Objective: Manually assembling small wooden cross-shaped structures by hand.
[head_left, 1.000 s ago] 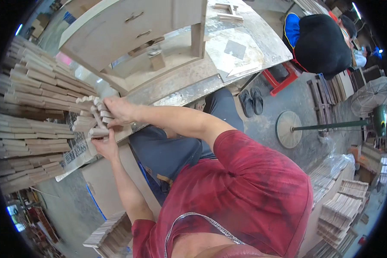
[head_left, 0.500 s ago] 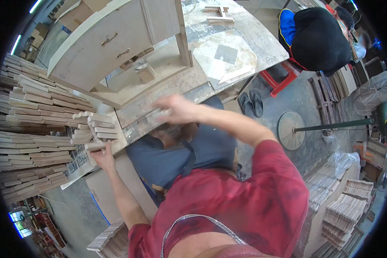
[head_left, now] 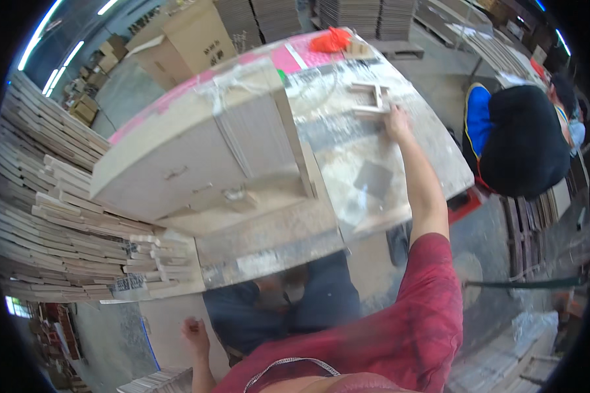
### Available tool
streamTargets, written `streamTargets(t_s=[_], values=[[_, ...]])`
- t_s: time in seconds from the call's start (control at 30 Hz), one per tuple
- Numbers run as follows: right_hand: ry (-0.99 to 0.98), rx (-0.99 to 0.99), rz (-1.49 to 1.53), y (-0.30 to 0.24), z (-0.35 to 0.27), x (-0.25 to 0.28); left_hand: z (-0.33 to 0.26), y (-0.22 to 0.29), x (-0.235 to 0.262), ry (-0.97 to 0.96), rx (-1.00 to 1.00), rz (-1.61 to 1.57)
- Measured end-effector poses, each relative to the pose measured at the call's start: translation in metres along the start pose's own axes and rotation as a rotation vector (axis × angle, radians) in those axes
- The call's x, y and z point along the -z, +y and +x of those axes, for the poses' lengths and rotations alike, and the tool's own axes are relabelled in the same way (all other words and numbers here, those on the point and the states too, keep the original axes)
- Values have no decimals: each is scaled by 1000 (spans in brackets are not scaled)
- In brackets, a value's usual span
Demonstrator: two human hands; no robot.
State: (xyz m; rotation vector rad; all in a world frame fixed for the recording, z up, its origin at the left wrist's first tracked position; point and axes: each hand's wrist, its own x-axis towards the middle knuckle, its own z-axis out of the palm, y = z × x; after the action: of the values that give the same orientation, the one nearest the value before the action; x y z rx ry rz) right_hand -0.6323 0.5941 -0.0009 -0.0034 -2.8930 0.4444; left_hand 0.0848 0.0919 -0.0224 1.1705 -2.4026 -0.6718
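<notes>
My right hand (head_left: 398, 124) reaches far across the worktable, its fingers closed at the near right end of a small H-shaped wooden frame (head_left: 376, 98). The frame lies flat on the whitish tabletop (head_left: 432, 157). My left hand (head_left: 195, 333) hangs low, left of my lap, with loosely bent fingers and nothing visible in it. Beyond that hand, a small stack of wooden pieces (head_left: 160, 252) sits on a board at the table's left end. A large pale wooden cabinet part (head_left: 196, 154) with a curved edge stands in front of me.
Tall piles of wooden slats (head_left: 59, 216) line the left side. Cardboard boxes (head_left: 196, 42) stand behind the table, and a red plastic bag (head_left: 330, 40) lies at its far end. A person in black (head_left: 528, 141) sits bent over beyond the right edge.
My right hand has swung from above my lap to the frame at far right. My left hand has left the small stack and drawn back toward me. The view has tilted up.
</notes>
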Motion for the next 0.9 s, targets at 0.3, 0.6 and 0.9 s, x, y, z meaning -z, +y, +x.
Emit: streamTargets(t_s=[0.3,0.6,0.9], values=[[139,277,-198,29,-21,35,6,159,-37,-262,-543,-44],[210,571,14,12,-332,218,-23,406,-77,-305,-1257,-652],[69,725,175,-73,-484,217,-70,352,-65,-1023,-1005,-253]])
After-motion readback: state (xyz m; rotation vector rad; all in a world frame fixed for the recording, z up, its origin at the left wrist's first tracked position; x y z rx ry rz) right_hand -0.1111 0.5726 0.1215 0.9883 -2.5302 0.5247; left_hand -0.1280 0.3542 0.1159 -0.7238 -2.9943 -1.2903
